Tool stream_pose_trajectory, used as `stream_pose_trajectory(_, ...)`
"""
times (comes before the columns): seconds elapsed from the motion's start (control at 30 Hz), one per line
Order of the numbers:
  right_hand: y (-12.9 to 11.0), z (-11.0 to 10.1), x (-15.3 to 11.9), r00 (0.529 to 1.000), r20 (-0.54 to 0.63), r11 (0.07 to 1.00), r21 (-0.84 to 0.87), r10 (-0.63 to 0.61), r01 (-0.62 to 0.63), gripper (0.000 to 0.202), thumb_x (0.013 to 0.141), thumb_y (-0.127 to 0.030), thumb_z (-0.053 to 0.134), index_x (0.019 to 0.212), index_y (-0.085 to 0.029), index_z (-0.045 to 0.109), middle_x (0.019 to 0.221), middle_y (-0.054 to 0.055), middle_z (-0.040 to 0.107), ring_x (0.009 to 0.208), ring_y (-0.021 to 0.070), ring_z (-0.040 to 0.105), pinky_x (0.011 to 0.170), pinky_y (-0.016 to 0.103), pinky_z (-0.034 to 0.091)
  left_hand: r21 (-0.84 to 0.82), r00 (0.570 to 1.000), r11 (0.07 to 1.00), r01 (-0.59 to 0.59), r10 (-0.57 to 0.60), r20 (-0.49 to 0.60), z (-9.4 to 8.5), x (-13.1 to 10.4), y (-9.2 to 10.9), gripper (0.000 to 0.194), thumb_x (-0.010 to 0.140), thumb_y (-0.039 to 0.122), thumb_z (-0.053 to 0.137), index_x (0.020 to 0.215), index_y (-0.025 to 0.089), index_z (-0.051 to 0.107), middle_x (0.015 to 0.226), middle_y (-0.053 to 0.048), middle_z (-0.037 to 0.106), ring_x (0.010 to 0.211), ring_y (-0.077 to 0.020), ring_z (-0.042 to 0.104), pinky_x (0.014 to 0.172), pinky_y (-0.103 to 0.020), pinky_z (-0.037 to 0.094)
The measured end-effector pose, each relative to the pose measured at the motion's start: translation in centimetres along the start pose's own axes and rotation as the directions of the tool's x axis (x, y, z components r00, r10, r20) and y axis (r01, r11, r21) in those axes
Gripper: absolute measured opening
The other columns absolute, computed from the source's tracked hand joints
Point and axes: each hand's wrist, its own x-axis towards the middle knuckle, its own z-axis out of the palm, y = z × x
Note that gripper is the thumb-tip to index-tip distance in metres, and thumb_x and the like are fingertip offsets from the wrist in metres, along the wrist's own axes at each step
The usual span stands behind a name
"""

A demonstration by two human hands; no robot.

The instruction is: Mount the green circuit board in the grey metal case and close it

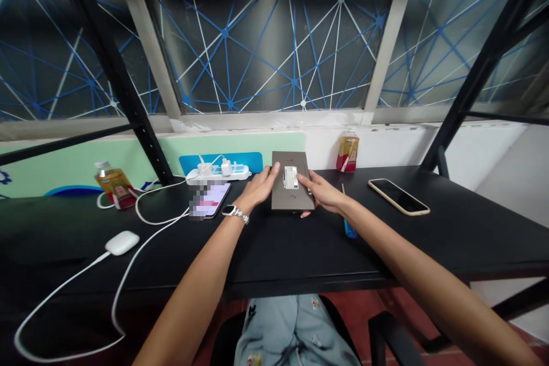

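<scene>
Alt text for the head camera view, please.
Both hands, left hand and right hand, grip a flat grey panel lying on a black desk. A power strip, two phones and two bottles sit around it.

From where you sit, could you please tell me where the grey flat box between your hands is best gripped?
Probably by its two long side edges, near the middle, one hand from each side. The grey box lies flat on the black table, thin and longer than wide; the left hand and right hand already flank those edges, leaving its white label uncovered.
</scene>
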Motion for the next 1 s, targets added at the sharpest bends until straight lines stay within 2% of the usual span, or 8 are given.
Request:
stream_pose_trajectory(0.07,0.0,0.0,0.2,0.999,0.005,0.999,0.023,0.034,-0.034,0.051,0.086,-0.055,0.061,0.124,-0.024,0.046,0.090,0.008,0.069,0.059,0.0212,0.067,0.039,0.035,0.057,0.118,0.997,0.993,-0.021,0.029,-0.070,-1.9,0.8,-1.4,0.062,0.094,0.063,0.029,0.089,0.017,0.069,0.090,-0.011,0.074,0.092,-0.0278,0.067,0.079,-0.034,0.047)
stream_pose_trajectory(0.17,0.4,0.0,0.4,0.994,0.031,0.994,-0.020,0.109,-0.108,0.045,0.086,-0.054,0.062,0.112,-0.020,0.049,0.077,0.006,0.068,0.055,0.0214,0.066,0.036,0.033,0.055,0.270,0.979,0.962,0.040,0.016,-0.202,-4.8,1.9,-3.9,0.034,0.087,0.047,0.052,0.083,0.017,0.068,0.083,-0.008,0.073,0.082,-0.0234,0.065,0.074,-0.031,0.045)
stream_pose_trajectory(0.3,1.4,-0.3,0.7,0.979,0.069,0.977,-0.103,0.192,-0.184,0.049,0.083,-0.057,0.065,0.111,-0.020,0.049,0.078,0.008,0.069,0.057,0.0234,0.068,0.037,0.035,0.056,0.208,0.991,0.974,0.085,-0.104,0.083,-7.1,2.1,-6.4,0.017,0.064,0.031,0.073,0.074,0.017,0.070,0.077,-0.005,0.072,0.079,-0.0215,0.065,0.073,-0.029,0.046)
stream_pose_trajectory(0.4,1.8,-0.5,1.0,0.973,0.048,0.966,-0.140,0.227,-0.218,0.046,0.084,-0.056,0.065,0.107,-0.018,0.052,0.076,0.008,0.069,0.058,0.0228,0.068,0.038,0.034,0.056,0.130,0.970,0.989,0.075,-0.103,0.222,-7.0,1.8,-6.9,0.019,0.058,0.032,0.077,0.070,0.018,0.072,0.076,-0.004,0.073,0.079,-0.0211,0.065,0.075,-0.029,0.046)
stream_pose_trajectory(0.63,1.8,-0.4,1.1,0.988,-0.094,0.809,-0.567,0.121,-0.153,0.065,0.084,-0.065,0.057,0.125,-0.015,0.052,0.052,0.002,0.060,0.033,0.0191,0.052,0.042,0.040,0.052,0.154,0.968,0.987,0.052,-0.088,0.235,-5.9,1.6,-6.7,0.018,0.055,0.033,0.077,0.067,0.019,0.075,0.071,-0.004,0.074,0.076,-0.0218,0.064,0.071,-0.030,0.045)
stream_pose_trajectory(0.73,2.3,-0.4,1.3,0.994,-0.107,0.664,-0.742,0.018,-0.092,0.072,0.086,-0.067,0.050,0.137,-0.016,0.047,0.068,0.009,0.068,0.050,0.0259,0.064,0.063,0.045,0.056,0.135,0.967,0.989,0.051,-0.083,0.241,-5.8,1.6,-7.0,0.014,0.056,0.031,0.075,0.066,0.020,0.076,0.074,-0.005,0.075,0.078,-0.0226,0.065,0.074,-0.031,0.046)
stream_pose_trajectory(0.87,2.6,0.0,1.3,0.995,-0.090,0.426,-0.903,-0.050,-0.061,0.070,0.089,-0.069,0.041,0.135,-0.017,0.051,0.113,0.021,0.068,0.100,0.0391,0.067,0.087,0.053,0.049,0.123,0.967,0.991,0.048,-0.076,0.242,-5.6,1.7,-7.1,0.013,0.059,0.030,0.074,0.066,0.019,0.075,0.074,-0.006,0.075,0.078,-0.0225,0.066,0.075,-0.031,0.046)
stream_pose_trajectory(1.0,1.6,-0.5,1.2,0.996,-0.082,0.422,-0.905,-0.044,-0.055,0.070,0.086,-0.072,0.043,0.131,-0.021,0.055,0.110,0.017,0.070,0.102,0.0345,0.067,0.084,0.044,0.050,0.143,0.976,0.989,0.037,-0.067,0.209,-5.5,1.8,-6.9,0.012,0.062,0.030,0.072,0.066,0.018,0.073,0.073,-0.006,0.074,0.075,-0.0215,0.064,0.072,-0.031,0.046)
